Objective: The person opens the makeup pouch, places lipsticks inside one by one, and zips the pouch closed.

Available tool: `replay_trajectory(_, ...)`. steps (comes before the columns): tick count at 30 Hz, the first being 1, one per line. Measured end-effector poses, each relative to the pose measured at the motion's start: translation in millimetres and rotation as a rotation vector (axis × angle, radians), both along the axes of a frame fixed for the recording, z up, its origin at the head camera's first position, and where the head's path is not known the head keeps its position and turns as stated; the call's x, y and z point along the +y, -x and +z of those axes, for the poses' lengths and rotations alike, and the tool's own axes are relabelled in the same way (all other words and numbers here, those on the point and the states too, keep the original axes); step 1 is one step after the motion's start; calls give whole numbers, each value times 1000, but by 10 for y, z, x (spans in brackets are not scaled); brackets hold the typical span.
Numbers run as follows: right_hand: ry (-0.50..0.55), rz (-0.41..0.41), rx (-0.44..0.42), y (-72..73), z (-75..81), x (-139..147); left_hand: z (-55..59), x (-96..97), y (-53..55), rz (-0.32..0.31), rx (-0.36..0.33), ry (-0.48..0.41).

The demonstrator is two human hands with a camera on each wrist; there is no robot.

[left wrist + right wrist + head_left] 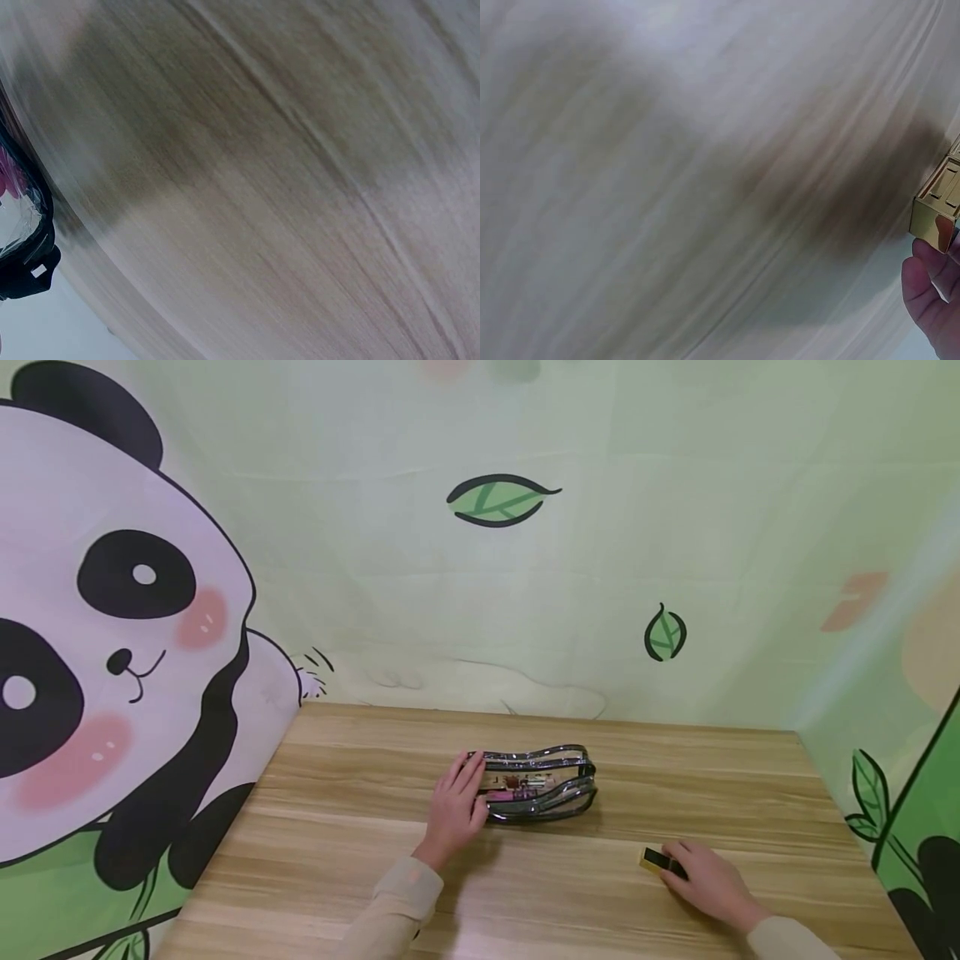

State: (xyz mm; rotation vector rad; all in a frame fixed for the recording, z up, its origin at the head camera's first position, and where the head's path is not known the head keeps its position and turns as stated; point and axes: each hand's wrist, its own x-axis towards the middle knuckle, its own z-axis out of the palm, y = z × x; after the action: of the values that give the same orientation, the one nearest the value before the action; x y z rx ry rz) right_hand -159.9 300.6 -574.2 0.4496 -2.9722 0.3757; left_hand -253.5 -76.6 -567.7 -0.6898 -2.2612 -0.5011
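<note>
A clear pouch with black trim (577, 789) lies on the wooden table, with pink and other small items showing inside. My left hand (456, 802) rests on the pouch's left end, its fingers stretched across toward the far edge and the thumb by the near side. At the left edge of the left wrist view, part of the pouch's black trim (46, 214) shows. Off to the right, my right hand (708, 878) pinches a small black and gold block (660, 862) low over the table. Its gold end (932, 225) has narrow slots in the right wrist view.
The wood-grain table (360, 743) ends against a pale green cloth backdrop (360, 527) printed with leaves. A large panda print (165, 693) covers the backdrop on the left.
</note>
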Motion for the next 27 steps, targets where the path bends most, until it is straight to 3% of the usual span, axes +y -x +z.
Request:
replay_trajectory(3, 13, 12, 7, 34, -2, -24, 3, 0, 1, -3, 2, -1)
replay_trajectory(13, 33, 25, -84, 60, -3, 19, 16, 3, -9, 4, -18, 2)
replay_trajectory(19, 17, 77, -56, -5, 19, 94, 36, 4, -18, 1, -18, -6)
replay_trajectory(27, 66, 82, -5, -41, 8, 121, 44, 6, -38, 6, -69, -5)
